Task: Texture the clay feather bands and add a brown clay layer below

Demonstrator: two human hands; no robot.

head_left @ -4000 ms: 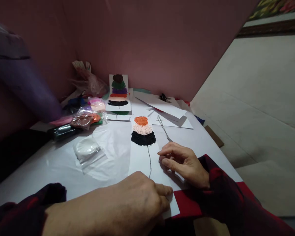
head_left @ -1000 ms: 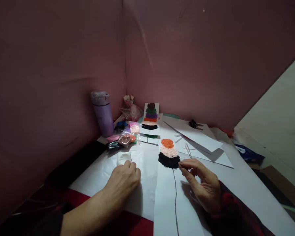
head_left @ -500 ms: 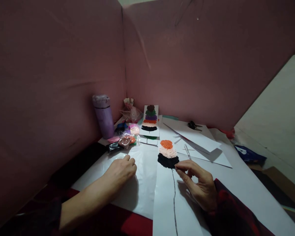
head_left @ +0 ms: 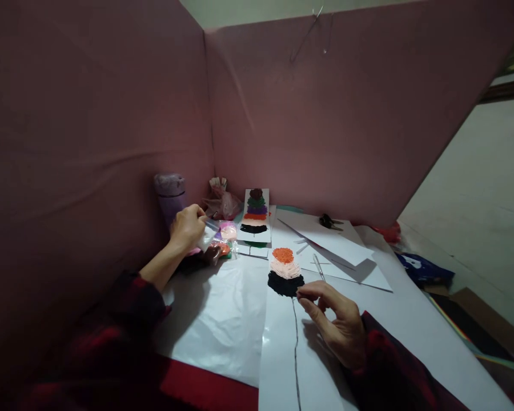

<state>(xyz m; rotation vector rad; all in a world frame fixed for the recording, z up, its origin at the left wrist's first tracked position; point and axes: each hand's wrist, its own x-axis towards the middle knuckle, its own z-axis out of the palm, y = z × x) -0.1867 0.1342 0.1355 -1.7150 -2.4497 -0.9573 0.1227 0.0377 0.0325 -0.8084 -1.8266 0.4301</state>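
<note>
My left hand [head_left: 187,228] reaches over the pile of clay packets beside the bottle. Its fingers are closed on a small clear plastic packet [head_left: 207,235], whose contents I cannot make out. My right hand [head_left: 334,319] is in a pinch at the lower right edge of the black band [head_left: 285,283]; anything between its fingertips is too small to name. This black band sits under a pale peach band [head_left: 285,268] and an orange one [head_left: 282,254] on a white paper strip [head_left: 278,354]. A dark drawn line [head_left: 296,348] runs down from the black band.
A card with stacked coloured bands [head_left: 255,210] leans at the back. A purple bottle [head_left: 170,191] stands behind my left hand. Loose white sheets [head_left: 329,240], a silver pen-like tool [head_left: 318,266] and keys [head_left: 329,221] lie to the right. Pink walls enclose the back and left.
My left hand has moved from the plastic sheet up and left to the packets, and its fingers have closed on one. My right hand keeps its pinch beside the black band. The view has tilted up slightly.
</note>
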